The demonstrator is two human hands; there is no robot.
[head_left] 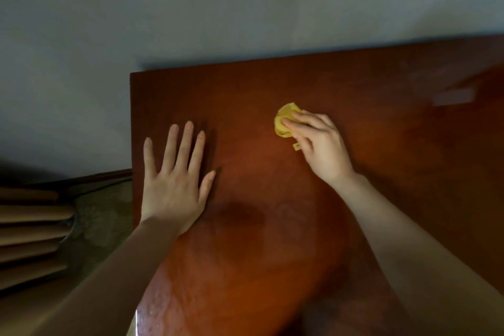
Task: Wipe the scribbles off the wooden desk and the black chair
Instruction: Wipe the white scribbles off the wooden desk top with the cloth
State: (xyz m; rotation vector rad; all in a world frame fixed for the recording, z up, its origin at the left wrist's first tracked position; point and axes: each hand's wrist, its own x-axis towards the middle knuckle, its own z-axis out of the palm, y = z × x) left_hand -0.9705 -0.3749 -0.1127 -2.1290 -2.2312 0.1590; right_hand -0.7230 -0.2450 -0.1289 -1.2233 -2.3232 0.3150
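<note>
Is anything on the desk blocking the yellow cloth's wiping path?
Nothing visible does. The right hand grips the crumpled yellow cloth on the reddish-brown wooden desk; the left hand rests flat, apart.

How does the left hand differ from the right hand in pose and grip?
The left hand lies flat with straight, spread fingers; the right hand has its fingers curled. The left hand holds nothing; the right hand grips a yellow cloth. The left hand is near the left edge of the wooden desk; the right hand is farther in. Both rest on the desk.
</note>
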